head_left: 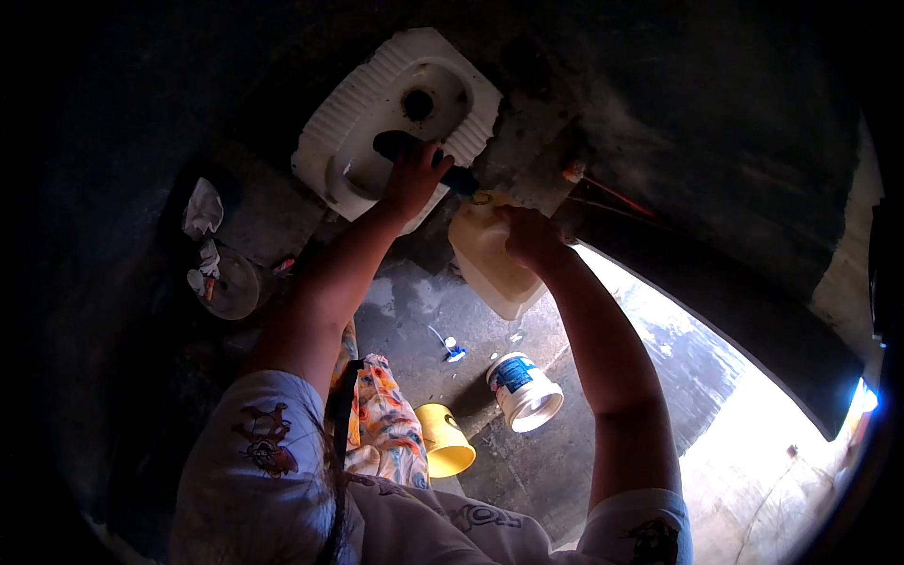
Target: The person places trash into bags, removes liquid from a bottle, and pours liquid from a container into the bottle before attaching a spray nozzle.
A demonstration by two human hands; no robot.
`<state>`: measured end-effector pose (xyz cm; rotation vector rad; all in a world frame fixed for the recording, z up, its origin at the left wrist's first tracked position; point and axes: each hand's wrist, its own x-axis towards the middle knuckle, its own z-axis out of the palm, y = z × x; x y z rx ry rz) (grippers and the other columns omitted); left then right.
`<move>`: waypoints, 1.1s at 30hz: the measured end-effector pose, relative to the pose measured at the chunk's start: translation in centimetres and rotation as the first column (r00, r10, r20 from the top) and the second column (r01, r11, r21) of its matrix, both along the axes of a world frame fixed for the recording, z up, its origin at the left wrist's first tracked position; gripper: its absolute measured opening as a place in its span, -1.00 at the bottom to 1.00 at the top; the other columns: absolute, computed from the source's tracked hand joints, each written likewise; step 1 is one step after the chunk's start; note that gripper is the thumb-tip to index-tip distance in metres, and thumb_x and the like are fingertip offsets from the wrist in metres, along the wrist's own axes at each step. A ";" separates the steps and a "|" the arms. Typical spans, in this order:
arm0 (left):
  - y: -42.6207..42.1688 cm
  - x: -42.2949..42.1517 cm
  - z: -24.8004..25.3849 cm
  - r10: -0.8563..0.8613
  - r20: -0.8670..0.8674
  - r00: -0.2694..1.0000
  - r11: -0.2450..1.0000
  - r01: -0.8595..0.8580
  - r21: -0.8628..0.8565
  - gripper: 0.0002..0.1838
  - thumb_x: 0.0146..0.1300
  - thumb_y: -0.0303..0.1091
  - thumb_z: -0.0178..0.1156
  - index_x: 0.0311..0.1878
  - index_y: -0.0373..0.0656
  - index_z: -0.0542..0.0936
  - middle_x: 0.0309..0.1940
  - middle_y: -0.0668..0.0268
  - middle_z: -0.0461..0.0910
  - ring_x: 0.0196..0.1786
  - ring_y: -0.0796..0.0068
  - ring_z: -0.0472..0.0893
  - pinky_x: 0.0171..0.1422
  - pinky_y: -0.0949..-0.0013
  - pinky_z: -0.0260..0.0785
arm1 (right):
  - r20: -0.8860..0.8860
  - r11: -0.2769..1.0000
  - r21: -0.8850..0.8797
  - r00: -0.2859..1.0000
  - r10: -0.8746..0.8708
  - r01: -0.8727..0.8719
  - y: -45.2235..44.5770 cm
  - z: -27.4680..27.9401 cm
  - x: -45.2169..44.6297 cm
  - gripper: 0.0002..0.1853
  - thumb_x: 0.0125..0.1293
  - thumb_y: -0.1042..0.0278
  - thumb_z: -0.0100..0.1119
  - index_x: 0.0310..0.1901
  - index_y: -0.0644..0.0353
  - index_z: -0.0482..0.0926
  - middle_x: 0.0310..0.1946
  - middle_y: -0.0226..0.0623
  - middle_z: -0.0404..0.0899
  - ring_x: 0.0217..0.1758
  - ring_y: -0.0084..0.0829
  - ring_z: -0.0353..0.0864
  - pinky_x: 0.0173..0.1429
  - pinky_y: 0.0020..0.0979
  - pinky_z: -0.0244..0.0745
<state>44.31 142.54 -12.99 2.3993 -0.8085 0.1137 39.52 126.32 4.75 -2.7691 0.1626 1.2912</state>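
Observation:
My left hand (416, 182) is closed around a dark blue, long bottle-shaped object (460, 179); its exact kind is too dark to make out. One end of it lies over the white squat toilet pan (353, 113), and the other end comes close to the mouth of a pale, translucent plastic jerrycan (496, 268). The jerrycan is tilted, with my right hand (534, 237) gripping it near the top. Whether the dark object touches the jerrycan's mouth I cannot tell.
A white tub with a blue label (524, 393) and a yellow bucket (444, 443) are near my body. A small blue-and-white item (454, 350) lies on the floor. At left is a round container (234, 287) with crumpled wrappers. Bright light enters beside a dark panel (725, 301).

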 end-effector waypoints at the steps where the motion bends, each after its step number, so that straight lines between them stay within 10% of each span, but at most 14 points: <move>1: -0.1 0.1 0.1 0.004 0.001 1.000 1.000 -0.004 -0.010 -0.70 0.05 -0.39 0.04 -0.08 0.04 0.45 -0.06 0.24 0.30 0.03 0.25 0.36 0.10 0.07 0.19 | -0.005 1.000 -0.007 1.000 -0.006 0.006 0.1 0.1 0.1 -0.47 -0.03 0.56 -0.02 0.07 -0.03 0.44 -0.07 -0.20 0.52 0.02 -0.23 0.50 0.09 -0.22 0.38; 33: 3.8 0.4 1.8 0.038 -0.029 0.999 0.997 -0.036 0.068 -0.67 0.06 -0.41 0.07 -0.04 -0.04 0.48 0.01 0.18 0.32 0.05 0.19 0.39 0.11 0.11 0.23 | -0.086 0.997 -0.038 0.994 0.067 -0.071 3.7 2.0 2.0 -0.37 -0.09 0.56 0.03 0.14 -0.05 0.39 -0.02 -0.23 0.49 0.06 -0.25 0.47 0.12 -0.29 0.38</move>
